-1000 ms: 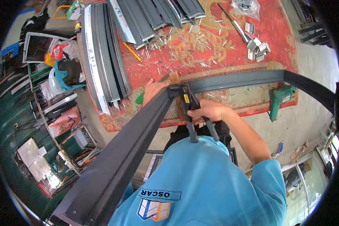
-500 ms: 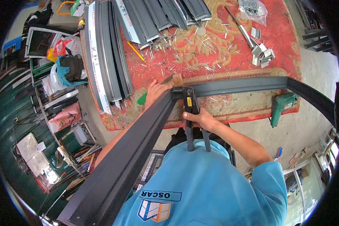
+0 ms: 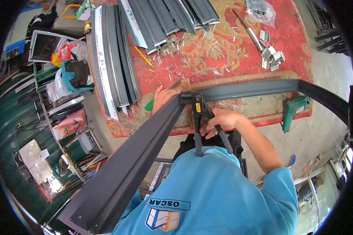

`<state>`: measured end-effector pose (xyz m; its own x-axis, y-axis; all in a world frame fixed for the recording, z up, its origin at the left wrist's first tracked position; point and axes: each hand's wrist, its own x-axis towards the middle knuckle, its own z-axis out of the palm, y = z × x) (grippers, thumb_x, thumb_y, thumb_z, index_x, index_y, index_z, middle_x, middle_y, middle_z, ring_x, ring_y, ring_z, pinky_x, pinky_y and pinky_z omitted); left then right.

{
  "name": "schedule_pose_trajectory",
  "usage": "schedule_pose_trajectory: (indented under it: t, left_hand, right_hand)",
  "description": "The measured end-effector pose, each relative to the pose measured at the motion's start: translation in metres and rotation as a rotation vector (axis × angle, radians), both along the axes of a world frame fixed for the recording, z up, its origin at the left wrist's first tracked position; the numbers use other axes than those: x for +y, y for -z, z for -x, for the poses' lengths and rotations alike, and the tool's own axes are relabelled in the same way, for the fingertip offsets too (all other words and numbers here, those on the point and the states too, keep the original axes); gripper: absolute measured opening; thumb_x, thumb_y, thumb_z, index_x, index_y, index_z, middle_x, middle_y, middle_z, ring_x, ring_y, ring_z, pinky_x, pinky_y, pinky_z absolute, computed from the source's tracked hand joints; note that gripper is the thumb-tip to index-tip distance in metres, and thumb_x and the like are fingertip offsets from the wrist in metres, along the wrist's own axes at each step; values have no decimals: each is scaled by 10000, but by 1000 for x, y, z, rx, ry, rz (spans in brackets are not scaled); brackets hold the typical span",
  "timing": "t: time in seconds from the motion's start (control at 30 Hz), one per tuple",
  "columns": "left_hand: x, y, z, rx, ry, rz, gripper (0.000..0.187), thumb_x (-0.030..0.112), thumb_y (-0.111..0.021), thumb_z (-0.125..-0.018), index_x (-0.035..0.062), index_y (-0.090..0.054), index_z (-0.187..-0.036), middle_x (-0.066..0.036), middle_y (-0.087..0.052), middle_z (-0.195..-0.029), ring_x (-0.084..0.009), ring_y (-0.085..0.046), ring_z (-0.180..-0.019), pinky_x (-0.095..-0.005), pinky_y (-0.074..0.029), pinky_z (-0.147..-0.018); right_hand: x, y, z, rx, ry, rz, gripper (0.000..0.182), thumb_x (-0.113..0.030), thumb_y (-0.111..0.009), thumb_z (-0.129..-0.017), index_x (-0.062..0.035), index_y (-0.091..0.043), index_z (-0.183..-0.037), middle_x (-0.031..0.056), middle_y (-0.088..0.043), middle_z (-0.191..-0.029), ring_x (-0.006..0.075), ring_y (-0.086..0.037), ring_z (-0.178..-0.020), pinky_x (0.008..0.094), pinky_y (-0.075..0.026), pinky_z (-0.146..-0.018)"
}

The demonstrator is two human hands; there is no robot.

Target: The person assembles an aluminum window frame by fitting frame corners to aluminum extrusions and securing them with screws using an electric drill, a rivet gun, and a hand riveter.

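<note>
A dark grey metal frame (image 3: pixel 247 91) rests on the table, one long side slanting toward the lower left. At its near corner a black hand riveter (image 3: pixel 197 111) sits with its head against the profile and its two handles spread toward my body. My right hand (image 3: pixel 222 118) has its fingers wrapped round the riveter's right handle. Behind the corner my left hand (image 3: pixel 163 96) grips the frame, partly hidden by the profile. A green-handled tool (image 3: pixel 149 105) pokes out beside my left hand.
A red patterned cloth (image 3: pixel 239 58) covers the table, scattered with rivets. Long dark profiles (image 3: pixel 113 55) lie at left and back. Angle brackets (image 3: pixel 273 58), a bag of small parts (image 3: pixel 261 11) and a green power tool (image 3: pixel 293 111) are to the right.
The riveter's handles have spread apart, the right one swinging outward. My right hand has shifted right with that handle. The frame and my left hand stay nearly in place.
</note>
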<state>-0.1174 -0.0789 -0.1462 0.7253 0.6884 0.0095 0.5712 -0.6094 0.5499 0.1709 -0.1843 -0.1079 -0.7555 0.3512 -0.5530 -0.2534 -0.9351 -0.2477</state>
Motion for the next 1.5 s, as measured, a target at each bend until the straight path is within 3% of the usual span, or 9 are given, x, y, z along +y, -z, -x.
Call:
schedule_pose_trajectory:
  t: [0.17, 0.23, 0.4, 0.53, 0.7, 0.9, 1.03, 1.4, 1.5]
  left_hand:
    - [2, 16, 11, 80, 69, -101, 608, 382, -835, -668, 135, -616, -1178, -16, -667, -1113, -213, -616, -1092, -528, -303, -1102]
    - [-1, 7, 5, 49, 9, -37, 330, 221, -613, -850, 115, -658, -1159, -51, -683, -1097, -216, -624, -1094, -499, -277, -1114]
    - [0, -1, 1, 51, -16, 8, 334, 228, -617, -850, 116, -657, -1162, -57, -685, -1097, -212, -625, -1094, -496, -277, -1107]
    - [0, 6, 5, -1, 1, -35, 340, 238, -622, -848, 118, -654, -1164, -55, -686, -1097, -207, -627, -1089, -486, -277, -1096]
    - [-3, -9, -3, 48, -8, -32, 353, 249, -623, -846, 121, -649, -1174, -49, -685, -1105, -201, -623, -1092, -473, -278, -1086]
    - [-1, -3, 5, 99, 1, -14, 384, 265, -637, -834, 129, -646, -1192, -39, -683, -1115, -200, -613, -1097, -469, -285, -1079]
    - [-1, 9, 8, 145, 7, -123, 563, 425, -806, -676, 173, -641, -1151, 12, -675, -1055, -166, -624, -1048, -435, -305, -1078]
    - [-3, 1, 10, 248, 67, -153, 591, 464, -801, -689, 130, -645, -1151, -52, -646, -1109, -227, -589, -1130, -477, -312, -1078]
    - [-2, 4, 9, 228, 125, -172, 594, 429, -810, -679, 115, -635, -1152, -72, -633, -1109, -230, -574, -1138, -478, -328, -1064]
  right_hand:
    - [3, 13, 1, 175, 35, 270, 316, 24, -544, -774, 163, -602, -1051, 273, -646, -1042, 352, -682, -843, 509, -599, -780]
    - [2, 8, 8, 29, -36, 179, 292, 4, -540, -775, 158, -606, -1015, 284, -643, -987, 340, -668, -782, 485, -589, -729]
    - [15, 0, -18, 37, -109, -189, 265, -81, -647, -771, 106, -659, -958, 186, -701, -880, 162, -591, -524, 328, -540, -544]
    - [27, -4, -17, 16, -253, -87, 211, -104, -675, -799, 67, -667, -923, 135, -669, -794, 165, -551, -491, 300, -535, -523]
    - [6, -12, 21, -238, -120, 1, 241, -139, -696, -848, 21, -635, -1018, 89, -634, -875, 196, -638, -723, 333, -577, -583]
    - [-31, -4, 29, 306, 342, 237, 332, -279, -613, -967, 2, -569, -1138, 185, -667, -1078, 306, -643, -1073, 473, -478, -1000]
    - [-28, -7, 41, 157, 319, 205, 370, -333, -590, -984, 21, -574, -1090, 180, -669, -1007, 301, -659, -1000, 458, -509, -934]
    - [-8, -7, 54, -200, 292, -101, 399, -402, -672, -902, -20, -605, -810, 105, -611, -655, 215, -623, -546, 354, -511, -537]
    - [-5, -31, 4, -195, 188, -207, 400, -426, -689, -889, -46, -589, -812, 76, -620, -670, 193, -630, -580, 322, -485, -549]
